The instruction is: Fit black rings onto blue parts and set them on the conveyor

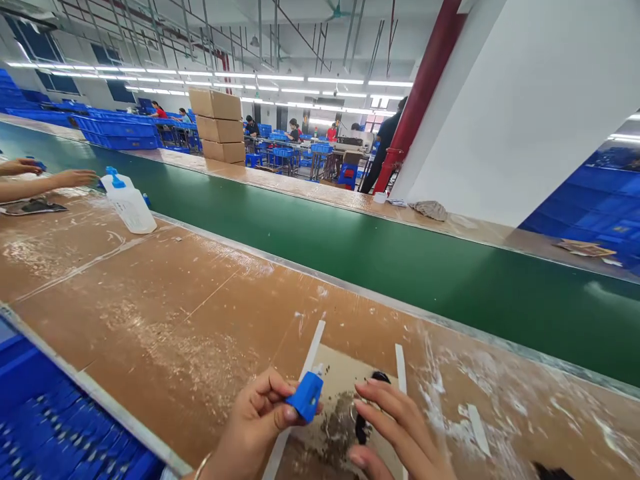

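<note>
My left hand [257, 417]: pinching blue plastic part [305, 396]
My right hand [400, 427]: fingers spread, touching black piece [361, 427]
Bench [165, 300]: brown, taped

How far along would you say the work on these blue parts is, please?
Done: nothing finished shows on the green belt. In hand: the left hand pinches one blue part; the right hand touches a small black piece. Left: the blue bin holds many more blue parts.

Small blue plastic part [305, 396], tilted, pinched above the worktop; perhaps white-tipped.
</note>
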`<control>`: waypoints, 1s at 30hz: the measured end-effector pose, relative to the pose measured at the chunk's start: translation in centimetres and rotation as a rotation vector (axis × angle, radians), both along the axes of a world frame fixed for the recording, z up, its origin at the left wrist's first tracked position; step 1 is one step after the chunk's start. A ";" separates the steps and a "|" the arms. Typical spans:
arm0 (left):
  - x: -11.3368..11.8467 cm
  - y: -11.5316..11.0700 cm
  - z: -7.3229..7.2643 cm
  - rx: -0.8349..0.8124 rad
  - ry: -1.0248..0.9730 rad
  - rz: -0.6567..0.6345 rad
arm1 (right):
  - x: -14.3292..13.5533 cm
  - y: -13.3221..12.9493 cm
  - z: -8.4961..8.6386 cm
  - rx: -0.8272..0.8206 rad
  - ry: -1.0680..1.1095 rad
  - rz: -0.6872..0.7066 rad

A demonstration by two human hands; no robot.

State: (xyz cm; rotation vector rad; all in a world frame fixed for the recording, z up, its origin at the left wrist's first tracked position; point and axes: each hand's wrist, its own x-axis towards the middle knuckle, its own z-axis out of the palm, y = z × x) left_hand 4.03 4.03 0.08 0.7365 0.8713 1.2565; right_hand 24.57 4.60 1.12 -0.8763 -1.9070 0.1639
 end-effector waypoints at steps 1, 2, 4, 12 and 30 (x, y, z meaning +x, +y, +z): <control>0.6 -1.1 0.0 0.003 -0.017 0.011 | -0.6 -0.6 0.5 0.008 0.016 0.003; 1.1 -2.0 0.0 0.010 -0.035 0.022 | -1.2 -1.2 1.0 0.010 0.023 0.007; 1.9 -3.3 0.2 0.024 -0.069 0.035 | -2.1 -2.3 1.6 -0.001 0.018 0.017; 2.0 -5.2 0.7 0.122 -0.106 -0.010 | -2.5 -4.2 2.0 -0.013 0.012 0.009; 3.9 -6.2 2.9 0.015 -0.224 0.130 | -2.6 -5.4 2.0 0.067 -0.214 -0.111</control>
